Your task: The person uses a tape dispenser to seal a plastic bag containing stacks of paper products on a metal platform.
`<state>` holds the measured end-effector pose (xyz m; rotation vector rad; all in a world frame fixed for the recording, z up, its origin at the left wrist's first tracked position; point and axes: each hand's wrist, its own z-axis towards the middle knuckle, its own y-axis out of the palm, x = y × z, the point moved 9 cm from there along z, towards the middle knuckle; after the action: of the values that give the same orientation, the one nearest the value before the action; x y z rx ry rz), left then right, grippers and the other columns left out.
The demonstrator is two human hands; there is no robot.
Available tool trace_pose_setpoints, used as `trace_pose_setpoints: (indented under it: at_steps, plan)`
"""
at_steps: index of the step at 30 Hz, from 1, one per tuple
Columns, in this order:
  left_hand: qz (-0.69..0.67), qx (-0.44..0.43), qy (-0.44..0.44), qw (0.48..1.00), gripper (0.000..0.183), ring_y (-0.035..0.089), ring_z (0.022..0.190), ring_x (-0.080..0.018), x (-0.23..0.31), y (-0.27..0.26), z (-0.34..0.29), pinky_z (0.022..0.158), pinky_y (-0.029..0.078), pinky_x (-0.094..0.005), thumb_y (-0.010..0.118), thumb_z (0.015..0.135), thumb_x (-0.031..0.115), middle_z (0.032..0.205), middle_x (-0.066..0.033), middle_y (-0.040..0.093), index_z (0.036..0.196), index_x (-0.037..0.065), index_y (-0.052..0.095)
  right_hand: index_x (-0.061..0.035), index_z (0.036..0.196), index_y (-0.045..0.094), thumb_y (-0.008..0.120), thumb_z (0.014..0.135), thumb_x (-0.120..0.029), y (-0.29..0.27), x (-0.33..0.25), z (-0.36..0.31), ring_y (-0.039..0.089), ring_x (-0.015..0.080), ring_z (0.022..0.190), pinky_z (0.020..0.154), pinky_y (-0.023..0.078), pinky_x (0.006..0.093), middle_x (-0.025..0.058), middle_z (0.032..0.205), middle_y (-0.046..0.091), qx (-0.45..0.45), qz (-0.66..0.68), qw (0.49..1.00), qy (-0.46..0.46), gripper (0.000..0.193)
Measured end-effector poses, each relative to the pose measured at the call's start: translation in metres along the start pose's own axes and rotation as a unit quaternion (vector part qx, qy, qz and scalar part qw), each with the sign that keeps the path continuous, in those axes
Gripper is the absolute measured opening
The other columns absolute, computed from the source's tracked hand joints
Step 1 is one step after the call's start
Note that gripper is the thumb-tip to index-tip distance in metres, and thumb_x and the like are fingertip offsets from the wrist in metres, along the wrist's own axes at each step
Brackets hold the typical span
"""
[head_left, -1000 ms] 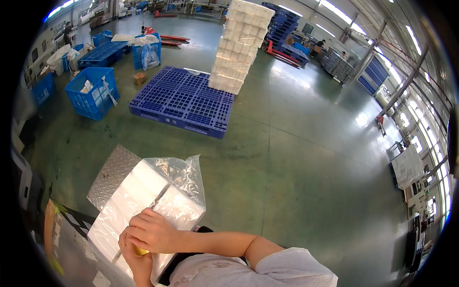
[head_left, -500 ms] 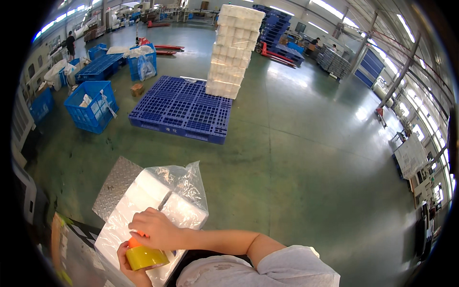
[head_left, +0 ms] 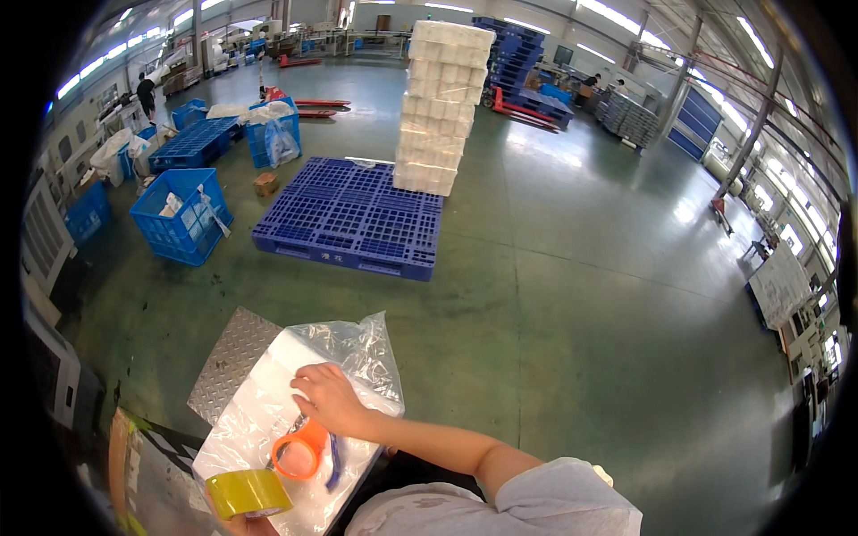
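Note:
A white package in clear plastic film [head_left: 241,417] lies in front of me, its loose clear end [head_left: 369,353] sticking out at the far side. My left hand [head_left: 253,525], mostly hidden at the lower edge, is closed on a roll of yellow tape [head_left: 248,494]. To the right of the roll, an orange tape dispenser [head_left: 313,435] with a round hub rests on the package, a blue strip-like part [head_left: 334,464] beside it. Just beyond the dispenser, my right hand [head_left: 332,399] is over the package, fingers bent and apart, with nothing seen in them.
A patterned metal plate [head_left: 234,357] lies under the package's far left side. Ahead are a blue pallet [head_left: 344,219], a tall stack of white wrapped packs [head_left: 440,112] at its right corner, and a blue crate [head_left: 181,219]. Red pallet jacks [head_left: 527,112] stand farther off.
My right hand has moved away from the yellow roll, forward and right. The roll has shifted left and down in my left hand. The orange dispenser now lies apart from it.

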<state>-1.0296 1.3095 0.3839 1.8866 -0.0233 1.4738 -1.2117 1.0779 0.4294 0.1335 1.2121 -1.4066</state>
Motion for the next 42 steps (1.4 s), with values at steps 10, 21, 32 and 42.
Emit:
trace_pose_setpoints:
  at_steps: [10, 21, 32, 42]
  plan:
    - [0.531, -0.096, 0.277, 0.795, 0.044, 0.056, 0.094, -0.0243, 0.074, 0.108, -0.054, 0.084, 0.046, -0.0351, 0.068, 0.064, -0.001, 0.103, -0.0116, 0.058, 0.107, 0.000, 0.057, -0.0003, 0.110, 0.052, 0.058, 0.087, -0.025, 0.045, -0.113, -0.034, 0.054, 0.0237, 0.096, 0.082, 0.042, 0.0327, 0.0131, 0.103, 0.056, -0.280, 0.326, 0.902, 0.033, 0.035]
    - [0.191, -0.024, 0.189, 0.963, 0.049, 0.055, 0.091, -0.0272, 0.058, 0.043, -0.025, 0.080, 0.049, -0.0404, 0.056, 0.060, -0.002, 0.104, -0.0154, 0.056, 0.109, -0.003, 0.055, 0.0002, 0.110, 0.051, 0.049, 0.094, -0.029, 0.054, -0.111, -0.044, 0.050, 0.0090, 0.090, 0.078, 0.041, 0.0240, 0.0042, 0.095, 0.055, -0.295, 0.516, 0.795, 0.121, 0.033]
    - [0.134, -0.004, 0.107, 0.985, 0.044, 0.057, 0.082, -0.0121, 0.034, 0.047, -0.025, 0.076, 0.046, -0.0241, 0.064, 0.064, 0.001, 0.090, -0.0034, 0.055, 0.106, 0.001, 0.052, 0.0006, 0.119, 0.049, 0.041, 0.098, -0.023, 0.072, -0.093, -0.060, 0.048, 0.0071, 0.098, 0.084, 0.040, 0.0223, 0.0029, 0.105, 0.054, -0.314, 0.514, 0.782, 0.162, 0.033]
    - [0.219, 0.005, 0.153, 0.964, 0.047, 0.055, 0.091, -0.0145, 0.041, 0.044, -0.036, 0.082, 0.044, -0.0248, 0.052, 0.064, -0.011, 0.100, -0.0058, 0.055, 0.109, 0.000, 0.053, 0.0040, 0.111, 0.052, 0.040, 0.097, -0.017, 0.062, -0.081, -0.055, 0.054, 0.0148, 0.093, 0.080, 0.042, 0.0264, 0.0104, 0.099, 0.056, -0.216, 0.452, 0.856, 0.128, 0.028]
